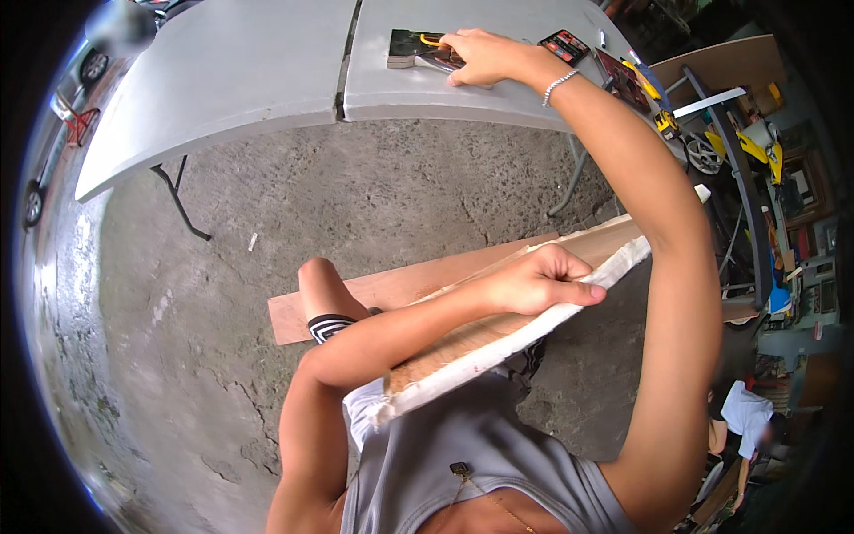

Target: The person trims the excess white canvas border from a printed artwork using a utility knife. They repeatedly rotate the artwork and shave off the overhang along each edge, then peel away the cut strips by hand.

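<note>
Nearest: grey top (445,427). Left hand (547,280): fingers curled, thumb pinching the white edging (498,356) of a wooden panel (449,347) slanted before the torso. Right hand (480,58): fingers bent at a silvery tool (438,60) on the table (240,62); grip cannot be told. Edging appears fitted; panel's face is bare, work judged unfinished.

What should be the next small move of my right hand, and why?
Perhaps secure the hold of the right hand on the partly hidden, yellow-marked item. That hand is at the item on the folding table, while the left hand grips the white-edged wooden panel, so it is not free.
</note>
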Motion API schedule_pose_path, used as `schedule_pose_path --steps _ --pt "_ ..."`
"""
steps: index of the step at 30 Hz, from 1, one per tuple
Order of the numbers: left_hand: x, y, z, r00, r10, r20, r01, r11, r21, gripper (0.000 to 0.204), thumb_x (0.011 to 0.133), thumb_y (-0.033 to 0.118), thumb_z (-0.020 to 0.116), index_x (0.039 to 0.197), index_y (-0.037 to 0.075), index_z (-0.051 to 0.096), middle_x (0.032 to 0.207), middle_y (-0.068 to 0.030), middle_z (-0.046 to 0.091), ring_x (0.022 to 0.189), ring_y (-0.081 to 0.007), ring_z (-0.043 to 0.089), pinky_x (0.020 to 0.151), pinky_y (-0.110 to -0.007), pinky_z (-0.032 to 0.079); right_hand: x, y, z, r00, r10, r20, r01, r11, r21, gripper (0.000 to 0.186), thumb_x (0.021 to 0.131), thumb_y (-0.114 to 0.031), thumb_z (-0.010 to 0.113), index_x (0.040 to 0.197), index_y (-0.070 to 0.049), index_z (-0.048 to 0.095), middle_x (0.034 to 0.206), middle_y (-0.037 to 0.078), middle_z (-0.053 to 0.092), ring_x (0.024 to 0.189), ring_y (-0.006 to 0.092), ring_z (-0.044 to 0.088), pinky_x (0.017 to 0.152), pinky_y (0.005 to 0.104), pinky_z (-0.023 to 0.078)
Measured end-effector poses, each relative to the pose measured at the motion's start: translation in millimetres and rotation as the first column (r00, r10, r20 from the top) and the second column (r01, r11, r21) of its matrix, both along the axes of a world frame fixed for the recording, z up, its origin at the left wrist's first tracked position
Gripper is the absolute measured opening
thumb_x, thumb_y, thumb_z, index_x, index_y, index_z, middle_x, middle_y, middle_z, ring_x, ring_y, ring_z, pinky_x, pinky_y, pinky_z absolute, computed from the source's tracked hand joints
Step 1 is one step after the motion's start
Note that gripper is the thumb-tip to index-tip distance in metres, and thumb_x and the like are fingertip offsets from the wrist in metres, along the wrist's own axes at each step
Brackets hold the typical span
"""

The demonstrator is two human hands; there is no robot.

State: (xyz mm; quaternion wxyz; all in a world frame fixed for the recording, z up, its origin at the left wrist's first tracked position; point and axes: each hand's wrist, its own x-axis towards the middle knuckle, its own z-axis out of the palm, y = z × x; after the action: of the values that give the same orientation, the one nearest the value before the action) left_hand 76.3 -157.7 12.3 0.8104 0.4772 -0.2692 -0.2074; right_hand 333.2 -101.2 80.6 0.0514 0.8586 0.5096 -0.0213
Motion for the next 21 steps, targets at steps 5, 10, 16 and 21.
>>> schedule_pose_path --steps 5,10,16,21 --pt "-3.0 -3.2 -2.6 1.0 -0.025 -0.003 0.025 1.0 -0.015 0.041 0.094 0.025 0.063 0.059 0.007 0.05 0.056 0.0079 0.042 0.053 -0.0024 0.035 0.049 -0.025 0.028 -5.5 11.9 2.5 0.992 -0.072 -0.105 0.078 0.996 0.046 0.068 0.07 -0.024 0.062 0.133 -0.002 0.048 0.12 0.02 0.057 0.113 0.0331 0.055 0.094 0.0394 0.046" --pt "-3.0 0.3 4.0 1.0 0.024 -0.003 -0.024 0.998 0.054 0.038 0.092 0.023 0.065 0.06 0.006 0.053 0.056 0.0076 0.043 0.054 -0.0026 0.037 0.05 -0.025 0.029 5.9 -0.6 -0.3 0.997 0.069 -0.024 -0.068 0.995 0.068 0.064 0.074 -0.024 0.068 0.132 -0.001 0.051 0.118 0.02 0.059 0.109 0.032 0.058 0.093 0.0396 0.046" --pt "-2.0 -1.1 1.2 0.997 -0.007 -0.075 0.011 0.999 0.051 0.037 0.091 0.023 0.067 0.061 0.006 0.055 0.055 0.0079 0.045 0.051 -0.0033 0.035 0.047 -0.027 0.026 -83.0 -142.8 65.8 0.966 0.158 -0.203 -0.122 0.976 0.18 0.036 0.085 -0.023 0.064 0.11 0.003 0.062 0.101 0.019 0.066 0.087 0.0274 0.064 0.081 0.0301 0.052" --pt "-3.6 27.9 17.5 0.968 0.048 -0.248 -0.016 0.992 0.129 0.025 0.091 0.021 0.066 0.076 0.001 0.067 0.059 0.0043 0.056 0.05 -0.0036 0.043 0.045 -0.023 0.03 -129.2 -228.2 70.7 0.807 0.076 -0.586 -0.031 0.996 0.087 0.033 0.092 -0.025 0.061 0.11 0.002 0.065 0.108 0.013 0.068 0.103 0.0228 0.063 0.09 0.0344 0.047"
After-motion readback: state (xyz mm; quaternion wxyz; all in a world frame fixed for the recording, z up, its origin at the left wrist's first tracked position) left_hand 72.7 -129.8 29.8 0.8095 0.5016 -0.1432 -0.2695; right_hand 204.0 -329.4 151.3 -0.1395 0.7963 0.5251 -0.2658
